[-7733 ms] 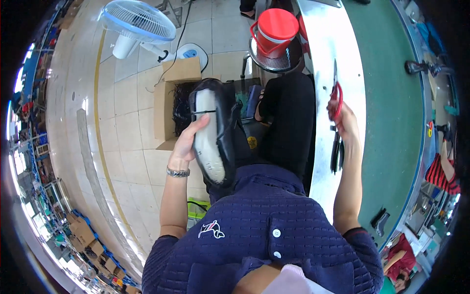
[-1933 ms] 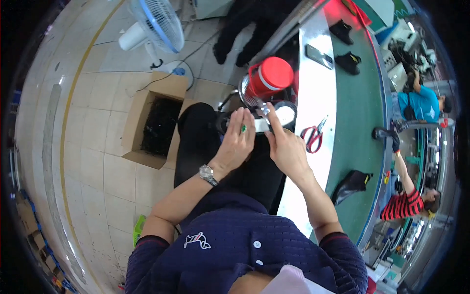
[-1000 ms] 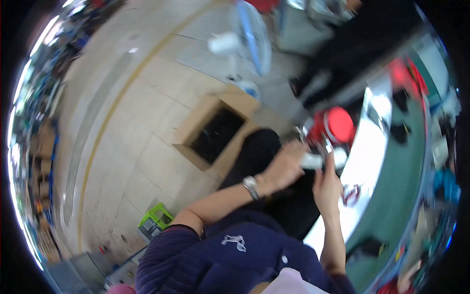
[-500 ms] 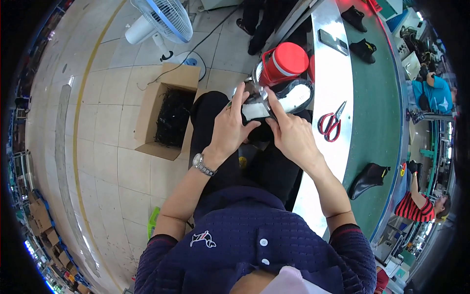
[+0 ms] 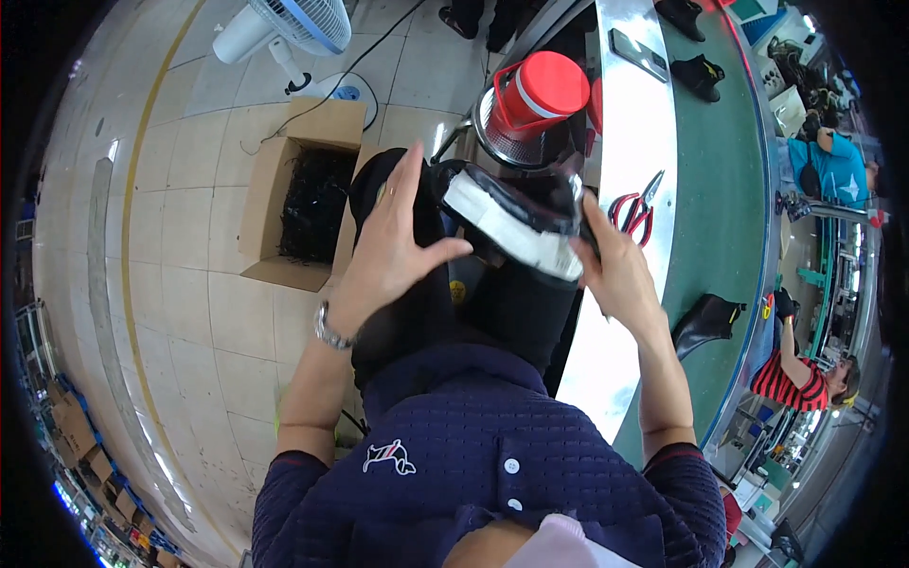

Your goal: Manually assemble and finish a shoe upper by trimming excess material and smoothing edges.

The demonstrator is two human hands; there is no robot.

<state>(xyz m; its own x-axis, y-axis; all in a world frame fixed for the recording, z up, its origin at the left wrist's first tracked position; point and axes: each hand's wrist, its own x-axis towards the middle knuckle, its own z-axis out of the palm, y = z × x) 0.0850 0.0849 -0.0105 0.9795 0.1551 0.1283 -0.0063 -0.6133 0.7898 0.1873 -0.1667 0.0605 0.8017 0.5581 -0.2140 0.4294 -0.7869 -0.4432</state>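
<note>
Now, above the lap: a black shoe with a thick white sole point(image 5: 516, 225), turned sole-up and tilted, toe end low toward the right, heel end up toward the left, presumably so that the sole edge faces the eyes. Held between both hands. Left hand point(image 5: 393, 248) spread wide against the black upper, fingers straight and fanned, thumb hooked toward the sole rim: steadying more than gripping, no clench. Right hand point(image 5: 615, 270) curled under the toe end, fingertips wrapped round the shoe's far side, a firm grasp that carries the weight. Silver wristwatch point(image 5: 327, 328) on the left wrist.

Just behind the shoe, partly hidden by it, a round steel-rimmed container point(image 5: 516, 142) with a red lidded jug point(image 5: 538, 95) on top. Right of that, the long green workbench with a bright metal edge point(image 5: 644, 123); on it red-handled pliers point(image 5: 632, 210) near the right hand, a flat dark phone-like slab point(image 5: 637, 54), and loose black shoe parts point(image 5: 708, 322). Left on the tiled floor, an open cardboard box full of black scraps point(image 5: 305, 199), and beyond it a white-and-blue standing fan point(image 5: 284, 24) with its cable trailing. Other workers seated along the far right; one in a red-striped top point(image 5: 800, 374). Between shoe and bench, only the right hand.
</note>
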